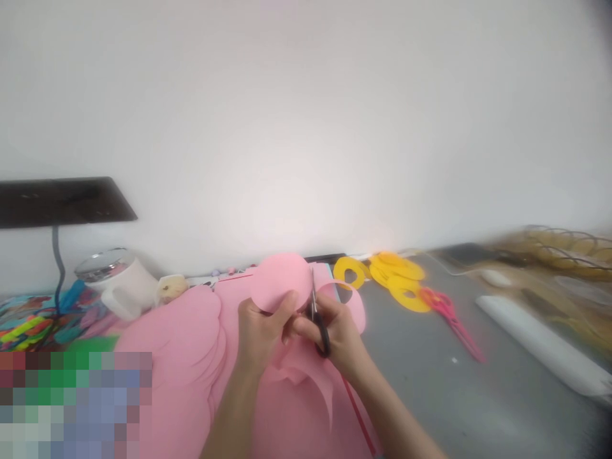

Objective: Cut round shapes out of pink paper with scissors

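In the head view, my left hand (265,325) pinches a round piece of pink paper (281,280) near its lower edge, thumb on the front. My right hand (335,328) grips black-handled scissors (322,335), their blades pointing up along the right edge of the round paper. A curved pink paper strip (354,306) arcs behind my right hand. Another cut strip (318,382) hangs below the hands. Under them lie larger pink sheets (234,312). Overlapping pink paper circles (176,331) are spread to the left of my left hand.
Yellow paper rings (408,294) and pink scissors (454,325) lie on the grey table (421,395) at right, beside a long white object (540,344). At left stand a white mug (127,290) and colourful scraps (29,325), below a dark screen (62,201).
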The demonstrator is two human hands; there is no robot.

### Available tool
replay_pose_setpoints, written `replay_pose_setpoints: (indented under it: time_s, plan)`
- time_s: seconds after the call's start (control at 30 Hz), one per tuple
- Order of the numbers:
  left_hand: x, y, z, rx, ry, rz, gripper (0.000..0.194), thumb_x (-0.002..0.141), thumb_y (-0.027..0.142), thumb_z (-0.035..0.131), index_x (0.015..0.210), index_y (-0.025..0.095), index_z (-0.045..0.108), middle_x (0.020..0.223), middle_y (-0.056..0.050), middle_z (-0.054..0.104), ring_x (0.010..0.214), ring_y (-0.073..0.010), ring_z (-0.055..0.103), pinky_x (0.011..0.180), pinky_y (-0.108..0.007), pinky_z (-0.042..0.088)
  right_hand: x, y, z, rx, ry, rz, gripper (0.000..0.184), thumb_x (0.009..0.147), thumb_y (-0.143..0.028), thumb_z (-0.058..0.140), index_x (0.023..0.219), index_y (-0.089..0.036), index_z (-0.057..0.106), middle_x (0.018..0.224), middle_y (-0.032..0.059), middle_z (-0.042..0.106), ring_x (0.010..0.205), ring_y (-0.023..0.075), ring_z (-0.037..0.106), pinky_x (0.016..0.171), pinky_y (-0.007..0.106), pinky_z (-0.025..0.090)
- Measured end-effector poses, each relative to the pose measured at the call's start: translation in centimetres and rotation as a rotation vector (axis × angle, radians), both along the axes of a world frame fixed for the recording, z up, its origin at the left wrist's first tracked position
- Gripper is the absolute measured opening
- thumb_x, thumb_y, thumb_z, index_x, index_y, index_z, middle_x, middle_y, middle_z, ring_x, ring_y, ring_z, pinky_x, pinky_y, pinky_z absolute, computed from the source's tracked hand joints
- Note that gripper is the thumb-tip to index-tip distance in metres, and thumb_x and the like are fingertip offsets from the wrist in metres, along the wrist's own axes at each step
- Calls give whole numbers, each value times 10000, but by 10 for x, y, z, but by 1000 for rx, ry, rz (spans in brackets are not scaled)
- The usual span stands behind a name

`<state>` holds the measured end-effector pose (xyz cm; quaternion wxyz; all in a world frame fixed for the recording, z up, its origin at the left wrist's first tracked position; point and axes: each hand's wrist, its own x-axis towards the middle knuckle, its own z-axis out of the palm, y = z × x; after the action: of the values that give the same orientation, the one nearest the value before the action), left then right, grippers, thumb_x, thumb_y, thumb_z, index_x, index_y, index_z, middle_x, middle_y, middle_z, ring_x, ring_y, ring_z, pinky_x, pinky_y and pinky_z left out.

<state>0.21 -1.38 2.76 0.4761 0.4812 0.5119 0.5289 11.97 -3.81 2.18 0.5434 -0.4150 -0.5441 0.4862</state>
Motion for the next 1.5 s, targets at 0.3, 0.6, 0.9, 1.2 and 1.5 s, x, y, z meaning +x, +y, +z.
replay_pose_setpoints:
  time_s: [0.3,0.6,0.9,1.2,1.5]
  plan:
    - [-1,1,0,9,-20,-6,413,679,349,686,354,164,509,329,-1,478,303,-93,417,357,-239,354,2,2,-7,22,-7,16,264,734,-374,758,700,-212,552,547,-20,622,518,149,543,542,267,421]
    - [0,1,1,6,17,17,406,672,354,685,359,164,511,334,-2,483,307,-97,421,350,-239,343,2,2,-7,-7,10,-12,288,704,-358,779,680,-206,536,543,-30,594,517,137,528,540,251,447]
    - [-2,-1,0,17,21,3,389,667,360,692,378,158,528,343,-5,491,296,-95,410,338,-242,334,2,1,-8,10,-18,-58,299,675,-347,798,661,-199,539,542,-47,526,487,104,434,496,225,404]
    - [-2,-2,3,2,14,-24,423,682,354,679,347,165,503,310,-2,465,288,-92,411,349,-238,340,0,2,-3,13,43,62,219,744,-337,739,691,-201,575,535,-22,597,523,143,540,589,271,440]
    - [-2,0,-1,-8,-21,-115,422,694,339,659,360,177,460,325,18,424,304,-74,349,333,-230,256,6,3,-11,16,25,-363,220,765,-394,679,812,-194,601,627,-32,538,518,105,445,474,219,358]
